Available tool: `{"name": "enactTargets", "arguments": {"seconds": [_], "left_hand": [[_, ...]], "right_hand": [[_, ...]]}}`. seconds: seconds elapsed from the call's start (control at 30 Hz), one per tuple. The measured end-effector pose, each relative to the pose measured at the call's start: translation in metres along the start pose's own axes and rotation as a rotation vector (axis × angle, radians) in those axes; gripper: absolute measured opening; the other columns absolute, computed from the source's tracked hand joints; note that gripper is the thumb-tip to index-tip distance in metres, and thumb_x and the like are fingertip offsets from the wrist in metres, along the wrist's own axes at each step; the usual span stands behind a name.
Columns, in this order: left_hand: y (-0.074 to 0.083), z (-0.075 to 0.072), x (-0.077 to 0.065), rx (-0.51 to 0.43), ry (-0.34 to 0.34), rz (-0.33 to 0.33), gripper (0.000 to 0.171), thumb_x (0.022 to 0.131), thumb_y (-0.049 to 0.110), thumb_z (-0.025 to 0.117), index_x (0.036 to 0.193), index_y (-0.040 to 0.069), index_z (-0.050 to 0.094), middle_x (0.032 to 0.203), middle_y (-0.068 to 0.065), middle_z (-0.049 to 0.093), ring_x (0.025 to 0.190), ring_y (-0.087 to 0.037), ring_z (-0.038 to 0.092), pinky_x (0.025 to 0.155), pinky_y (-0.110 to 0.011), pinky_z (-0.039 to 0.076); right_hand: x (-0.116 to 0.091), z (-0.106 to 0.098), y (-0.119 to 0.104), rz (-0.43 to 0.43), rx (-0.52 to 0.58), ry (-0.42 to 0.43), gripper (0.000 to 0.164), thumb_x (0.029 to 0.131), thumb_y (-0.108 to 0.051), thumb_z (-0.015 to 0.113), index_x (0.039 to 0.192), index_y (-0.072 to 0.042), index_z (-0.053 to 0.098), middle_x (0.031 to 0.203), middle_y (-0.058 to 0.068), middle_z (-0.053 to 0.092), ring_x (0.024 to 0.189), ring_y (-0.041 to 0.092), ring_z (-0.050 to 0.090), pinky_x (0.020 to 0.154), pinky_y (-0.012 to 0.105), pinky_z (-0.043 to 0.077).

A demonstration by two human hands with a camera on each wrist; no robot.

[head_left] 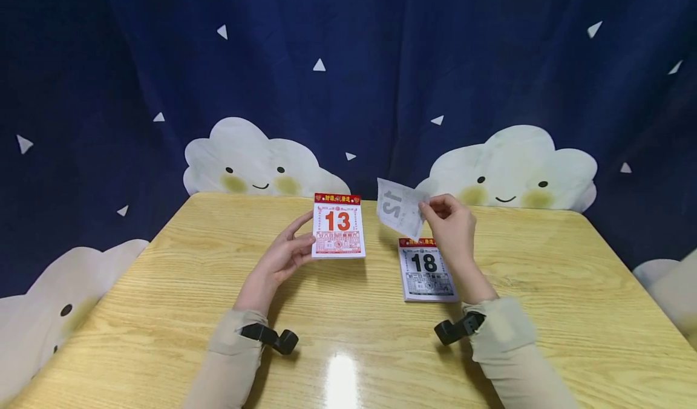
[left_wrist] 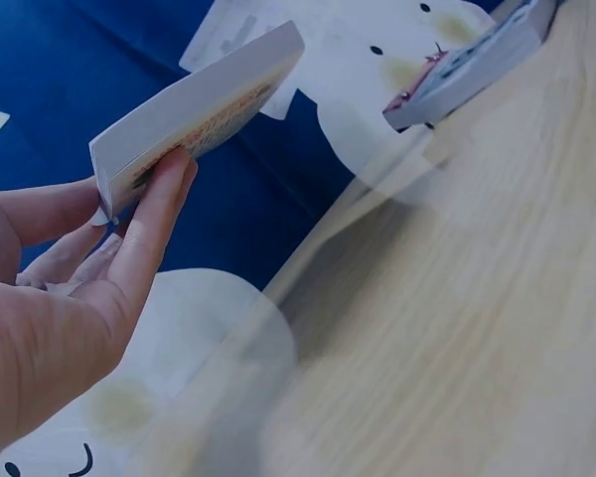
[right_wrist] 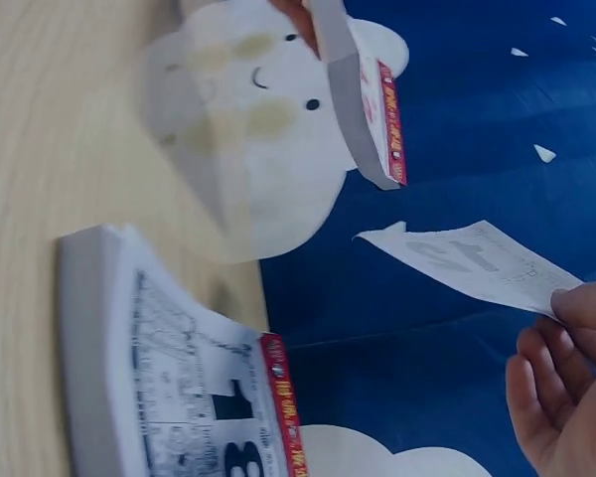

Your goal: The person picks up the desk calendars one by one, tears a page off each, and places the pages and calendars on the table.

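Observation:
My left hand grips a tear-off calendar by its left edge, holding it up off the table. Its top page shows a red 13 below a red header strip. In the left wrist view, the thumb and fingers pinch the thick pad at one edge. My right hand pinches a single loose calendar page between thumb and fingertips. A 12 shows through it in reverse. Below that hand, a second tear-off calendar showing a black 18 lies flat on the table, partly covered by the hand and wrist.
The light wooden table carries the second calendar right of centre. Behind its far edge hangs a dark blue curtain with white clouds and triangles. A small black camera is strapped to each wrist.

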State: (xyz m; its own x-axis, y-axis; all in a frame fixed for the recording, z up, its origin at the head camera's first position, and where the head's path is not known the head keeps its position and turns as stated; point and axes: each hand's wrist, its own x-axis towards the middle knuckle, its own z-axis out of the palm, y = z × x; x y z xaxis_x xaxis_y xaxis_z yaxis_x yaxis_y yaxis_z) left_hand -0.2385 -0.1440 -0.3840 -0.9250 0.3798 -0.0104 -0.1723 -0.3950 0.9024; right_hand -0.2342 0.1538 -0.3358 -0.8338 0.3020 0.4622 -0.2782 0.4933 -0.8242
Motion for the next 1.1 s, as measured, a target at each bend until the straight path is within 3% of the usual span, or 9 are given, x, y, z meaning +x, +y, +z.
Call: {"name": "enactTargets", "arguments": {"seconds": [0.07,0.37,0.53,1.1], "left_hand": [[0.0,-0.002,-0.002,0.014,0.002,-0.009,0.063,0.091,-0.009,0.036,0.146,0.013,0.015,0.096,-0.005,0.064,0.08,-0.016,0.066,0.072,-0.027,0.055],[0.003,-0.013,-0.009,0.047,0.028,-0.035,0.063,0.091,-0.006,0.039,0.146,0.011,0.015,0.093,-0.004,0.064,0.078,-0.014,0.065,0.07,-0.025,0.054],[0.005,-0.016,-0.012,0.059,0.034,-0.047,0.062,0.091,-0.006,0.04,0.146,0.011,0.016,0.094,-0.004,0.064,0.079,-0.014,0.066,0.07,-0.025,0.054],[0.005,-0.024,-0.023,0.134,0.031,-0.075,0.063,0.091,-0.002,0.042,0.146,0.009,0.013,0.095,-0.002,0.065,0.079,-0.014,0.066,0.072,-0.027,0.054]], "right_hand": [[-0.002,0.003,0.001,-0.062,-0.05,-0.007,0.014,0.081,-0.018,0.067,0.083,-0.004,0.066,0.073,0.009,0.064,0.062,0.01,0.054,0.053,0.012,0.042],[-0.005,0.016,0.004,-0.301,-0.253,-0.002,0.009,0.081,-0.015,0.066,0.077,-0.007,0.065,0.07,0.006,0.064,0.061,0.018,0.059,0.056,0.03,0.046],[-0.008,0.024,0.004,-0.418,-0.356,-0.029,0.006,0.08,-0.013,0.065,0.077,-0.008,0.064,0.073,0.005,0.062,0.063,0.018,0.059,0.056,0.033,0.047],[-0.028,0.033,0.0,-0.57,-0.52,-0.145,0.006,0.081,-0.01,0.065,0.075,-0.01,0.065,0.075,0.003,0.06,0.057,0.016,0.057,0.046,0.031,0.047]]}}
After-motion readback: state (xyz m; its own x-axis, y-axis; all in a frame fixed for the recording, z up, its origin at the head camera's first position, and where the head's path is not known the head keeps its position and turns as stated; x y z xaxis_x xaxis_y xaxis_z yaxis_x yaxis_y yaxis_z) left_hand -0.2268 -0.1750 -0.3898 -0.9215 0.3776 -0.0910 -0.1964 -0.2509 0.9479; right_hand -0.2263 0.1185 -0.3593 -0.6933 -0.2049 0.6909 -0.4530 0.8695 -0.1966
